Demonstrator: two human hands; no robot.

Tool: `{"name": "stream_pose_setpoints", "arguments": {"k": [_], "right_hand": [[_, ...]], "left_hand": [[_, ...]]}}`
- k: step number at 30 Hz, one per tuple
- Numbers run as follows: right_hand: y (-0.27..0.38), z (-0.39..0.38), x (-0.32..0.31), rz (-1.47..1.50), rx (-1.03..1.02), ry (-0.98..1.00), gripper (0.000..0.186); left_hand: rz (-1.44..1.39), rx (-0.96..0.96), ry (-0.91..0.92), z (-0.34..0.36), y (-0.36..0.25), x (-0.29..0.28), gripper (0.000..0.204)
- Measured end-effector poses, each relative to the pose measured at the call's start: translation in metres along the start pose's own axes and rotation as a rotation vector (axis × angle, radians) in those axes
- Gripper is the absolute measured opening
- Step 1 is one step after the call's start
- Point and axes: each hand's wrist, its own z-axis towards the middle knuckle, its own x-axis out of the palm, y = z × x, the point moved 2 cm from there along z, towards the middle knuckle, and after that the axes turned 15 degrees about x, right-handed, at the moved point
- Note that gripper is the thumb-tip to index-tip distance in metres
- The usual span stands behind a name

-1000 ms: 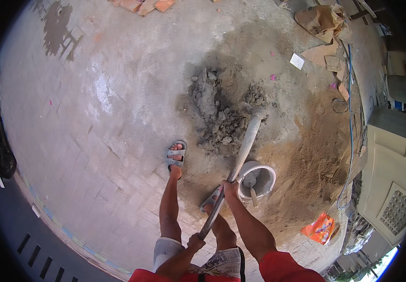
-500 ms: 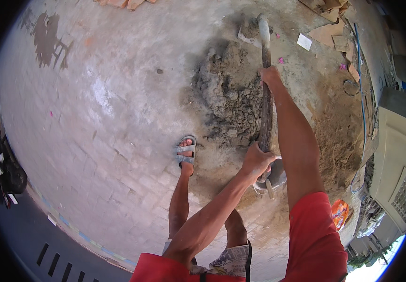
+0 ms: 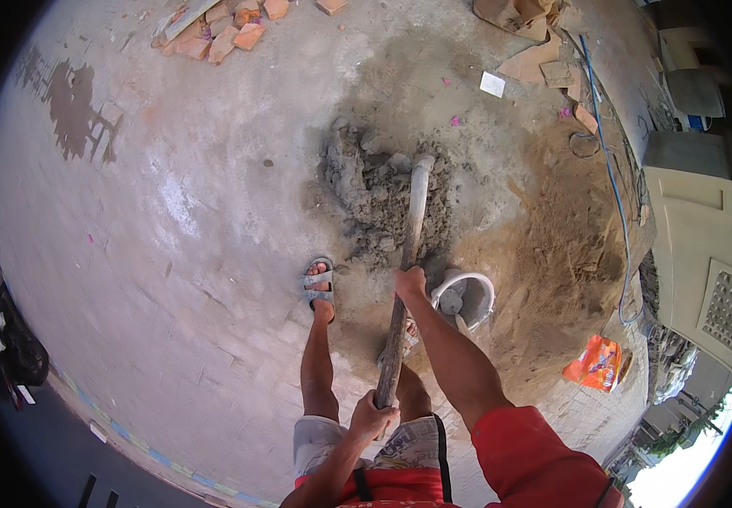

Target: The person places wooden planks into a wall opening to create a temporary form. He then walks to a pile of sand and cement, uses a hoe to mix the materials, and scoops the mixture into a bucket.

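Observation:
Both my hands grip the long wooden handle of a hoe point(image 3: 417, 203). My left hand point(image 3: 372, 415) is closed round its near end, close to my shorts. Farther up the handle, my right hand point(image 3: 410, 281) is wrapped around it. The far end of the hoe reaches into a heap of wet grey mortar point(image 3: 361, 199); its blade is hidden there. Just right of my right hand stands a pale bucket point(image 3: 490, 292) with a stick-like handle and some grey stuff inside.
Brown sand point(image 3: 552, 254) spreads at the right, with an orange bag point(image 3: 594, 364) near it. A blue hose point(image 3: 611, 173) runs along the right side. Broken tiles point(image 3: 222, 42) lie at the far left, cardboard point(image 3: 518, 17) at the far right. My sandalled foot point(image 3: 319, 284) is left of the mortar.
The hoe has been drawn back toward me, its far end moving from beyond the mortar into it. My hands have come nearer my body, and the bucket is now fully visible.

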Motion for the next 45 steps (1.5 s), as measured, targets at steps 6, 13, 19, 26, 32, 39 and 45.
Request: {"name": "stream_pose_setpoints", "arguments": {"k": [6, 13, 19, 26, 32, 39, 45], "right_hand": [[-0.125, -0.028, 0.039, 0.05, -0.142, -0.205, 0.03], [-0.163, -0.032, 0.074, 0.543, 0.093, 0.119, 0.021], [0.06, 0.091, -0.075, 0.694, -0.254, 0.062, 0.017], [0.26, 0.181, -0.214, 0.057, -0.318, -0.351, 0.042], [0.217, 0.15, -0.149, -0.166, -0.13, -0.465, 0.036], [0.148, 0.067, -0.101, -0.144, 0.14, -0.163, 0.032], [0.056, 0.049, -0.03, 0.445, 0.226, 0.094, 0.009]], "left_hand": [[0.66, -0.209, 0.103, -0.032, 0.109, -0.033, 0.043], [0.947, -0.459, 0.364, -0.004, 0.189, -0.069, 0.042], [0.643, 0.261, 0.334, 0.201, -0.02, 0.026, 0.037], [0.332, 0.296, 0.462, 0.365, -0.227, 0.15, 0.019], [0.015, 0.143, 0.304, 0.296, -0.172, 0.109, 0.023], [-0.109, 0.034, 0.216, 0.194, -0.108, 0.047, 0.03], [-0.148, -0.056, 0.16, 0.074, -0.056, -0.005, 0.027]]}}
